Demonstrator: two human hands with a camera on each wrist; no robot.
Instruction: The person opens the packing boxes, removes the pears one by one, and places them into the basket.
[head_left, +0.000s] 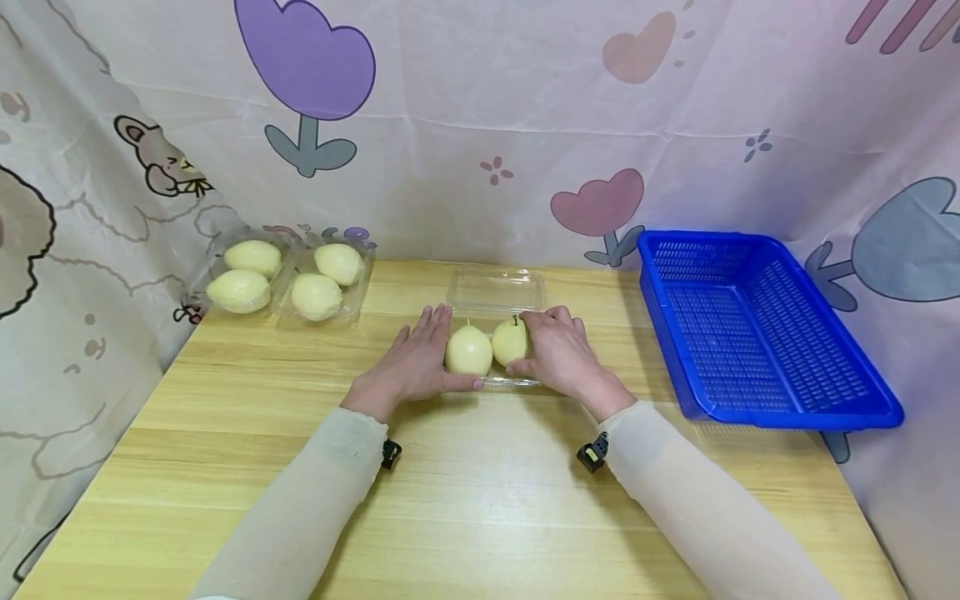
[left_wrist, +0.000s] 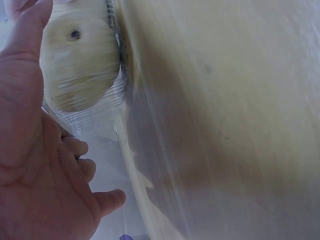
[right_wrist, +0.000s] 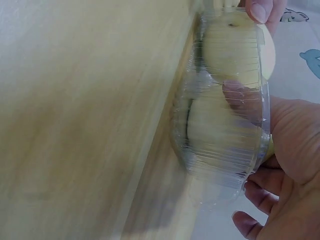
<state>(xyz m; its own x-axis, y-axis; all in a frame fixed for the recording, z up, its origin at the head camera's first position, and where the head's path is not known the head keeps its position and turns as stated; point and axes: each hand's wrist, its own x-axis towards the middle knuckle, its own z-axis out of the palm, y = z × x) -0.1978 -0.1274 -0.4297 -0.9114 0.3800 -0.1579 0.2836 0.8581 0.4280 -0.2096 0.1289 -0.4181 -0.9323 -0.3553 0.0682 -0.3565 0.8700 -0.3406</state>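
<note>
A clear plastic clamshell box [head_left: 512, 382] stands open at mid-table, its lid [head_left: 497, 289] folded back toward the wall. Two pale yellow pears sit side by side in it, a left pear [head_left: 469, 353] and a right pear [head_left: 508, 343], both stem up. Along the box's left side lies my left hand [head_left: 412, 362], fingers straight, thumb over the front rim. My right hand [head_left: 561, 354] holds the right pear from its right side; in the right wrist view its thumb [right_wrist: 240, 97] shows through the ribbed wall. That hand partly hides the pear.
At the back left, two more clear boxes hold pears: a left pair [head_left: 240, 292] and a right pair [head_left: 317, 297]. An empty blue plastic basket [head_left: 693, 375] stands at the right. A patterned cloth [head_left: 450, 200] hangs behind the wooden table [head_left: 480, 500].
</note>
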